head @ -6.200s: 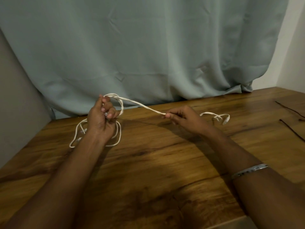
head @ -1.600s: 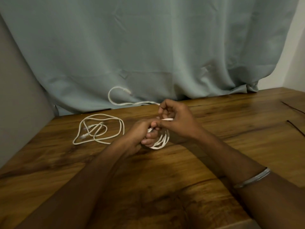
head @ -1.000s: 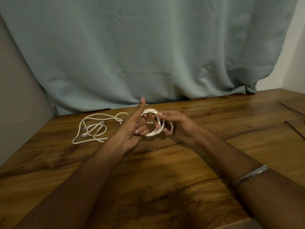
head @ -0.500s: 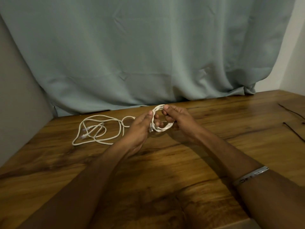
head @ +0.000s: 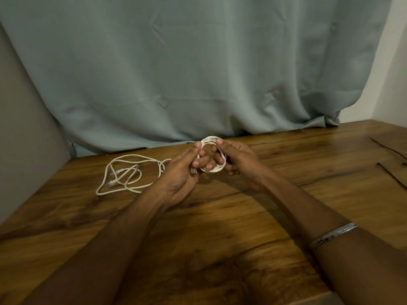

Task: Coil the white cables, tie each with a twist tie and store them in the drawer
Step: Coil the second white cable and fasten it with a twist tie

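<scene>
— Held where?
— Small round coil (head: 212, 156) of white cord, above the grained wooden table (head: 253, 216), gripped by left hand (head: 181, 173) and right hand (head: 239, 162), fingers curled through it.
— Rest?
— Loose cable (head: 125, 176), limp loops, lying left.

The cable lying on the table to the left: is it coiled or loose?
Loose. The cable sprawls in uneven, untied loops on the table, ends free.
</scene>
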Demonstrator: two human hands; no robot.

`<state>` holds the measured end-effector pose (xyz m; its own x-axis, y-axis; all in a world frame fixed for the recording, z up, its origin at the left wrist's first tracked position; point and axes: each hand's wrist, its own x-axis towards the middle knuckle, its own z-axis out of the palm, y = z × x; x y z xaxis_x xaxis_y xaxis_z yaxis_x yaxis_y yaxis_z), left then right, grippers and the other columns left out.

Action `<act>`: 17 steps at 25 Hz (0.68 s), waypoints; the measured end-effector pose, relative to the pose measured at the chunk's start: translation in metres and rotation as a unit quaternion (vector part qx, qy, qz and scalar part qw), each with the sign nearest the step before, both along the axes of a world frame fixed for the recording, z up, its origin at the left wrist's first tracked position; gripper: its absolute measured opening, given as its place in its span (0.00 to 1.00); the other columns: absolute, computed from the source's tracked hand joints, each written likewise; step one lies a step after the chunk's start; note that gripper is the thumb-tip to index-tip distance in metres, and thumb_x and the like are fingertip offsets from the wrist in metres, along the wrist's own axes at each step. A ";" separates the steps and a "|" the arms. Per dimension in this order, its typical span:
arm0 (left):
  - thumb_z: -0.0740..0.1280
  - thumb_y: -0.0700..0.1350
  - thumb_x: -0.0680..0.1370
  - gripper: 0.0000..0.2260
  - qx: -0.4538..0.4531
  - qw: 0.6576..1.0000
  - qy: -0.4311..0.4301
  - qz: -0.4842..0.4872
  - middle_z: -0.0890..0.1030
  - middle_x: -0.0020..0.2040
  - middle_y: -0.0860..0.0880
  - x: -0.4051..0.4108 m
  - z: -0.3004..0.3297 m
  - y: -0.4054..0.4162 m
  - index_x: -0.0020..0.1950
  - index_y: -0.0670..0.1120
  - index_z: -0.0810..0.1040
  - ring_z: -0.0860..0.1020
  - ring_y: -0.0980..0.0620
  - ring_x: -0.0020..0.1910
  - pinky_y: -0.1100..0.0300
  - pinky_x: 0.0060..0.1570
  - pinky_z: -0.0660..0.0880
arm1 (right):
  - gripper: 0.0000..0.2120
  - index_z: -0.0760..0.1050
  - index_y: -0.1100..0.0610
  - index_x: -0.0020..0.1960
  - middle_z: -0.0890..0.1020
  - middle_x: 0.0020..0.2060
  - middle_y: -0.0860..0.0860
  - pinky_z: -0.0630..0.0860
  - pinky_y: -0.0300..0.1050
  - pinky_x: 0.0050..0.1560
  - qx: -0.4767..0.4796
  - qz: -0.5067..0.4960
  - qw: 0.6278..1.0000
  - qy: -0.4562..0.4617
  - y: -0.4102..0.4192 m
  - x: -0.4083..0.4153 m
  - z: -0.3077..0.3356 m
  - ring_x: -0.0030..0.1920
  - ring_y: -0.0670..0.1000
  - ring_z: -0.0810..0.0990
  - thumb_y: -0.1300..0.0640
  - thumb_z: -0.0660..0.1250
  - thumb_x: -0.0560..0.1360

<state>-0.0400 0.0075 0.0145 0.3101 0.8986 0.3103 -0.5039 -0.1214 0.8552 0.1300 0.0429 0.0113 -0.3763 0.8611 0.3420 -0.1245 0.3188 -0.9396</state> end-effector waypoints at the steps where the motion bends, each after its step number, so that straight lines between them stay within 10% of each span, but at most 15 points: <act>1: 0.56 0.46 0.85 0.13 -0.004 1.000 -0.019 0.010 0.66 0.27 0.52 -0.004 0.003 0.002 0.42 0.44 0.69 0.70 0.51 0.34 0.57 0.49 0.71 | 0.14 0.80 0.60 0.55 0.79 0.38 0.59 0.61 0.34 0.23 0.013 -0.002 1.000 0.002 0.003 0.001 -0.002 0.24 0.44 0.64 0.52 0.60 0.86; 11: 0.54 0.50 0.86 0.16 -0.039 0.977 -0.174 0.115 0.66 0.26 0.54 -0.062 0.029 0.020 0.40 0.48 0.70 0.72 0.55 0.30 0.64 0.38 0.72 | 0.04 0.86 0.58 0.51 0.87 0.38 0.46 0.75 0.36 0.42 0.209 -0.189 0.957 -0.070 0.018 0.038 0.004 0.39 0.39 0.80 0.60 0.73 0.78; 17: 0.53 0.51 0.87 0.16 -0.081 0.966 -0.051 0.240 0.75 0.27 0.55 -0.055 0.012 0.027 0.41 0.51 0.69 0.79 0.57 0.31 0.65 0.27 0.63 | 0.07 0.86 0.52 0.50 0.88 0.40 0.46 0.80 0.48 0.45 0.294 -0.252 0.897 -0.212 0.019 0.039 -0.001 0.41 0.46 0.85 0.51 0.71 0.79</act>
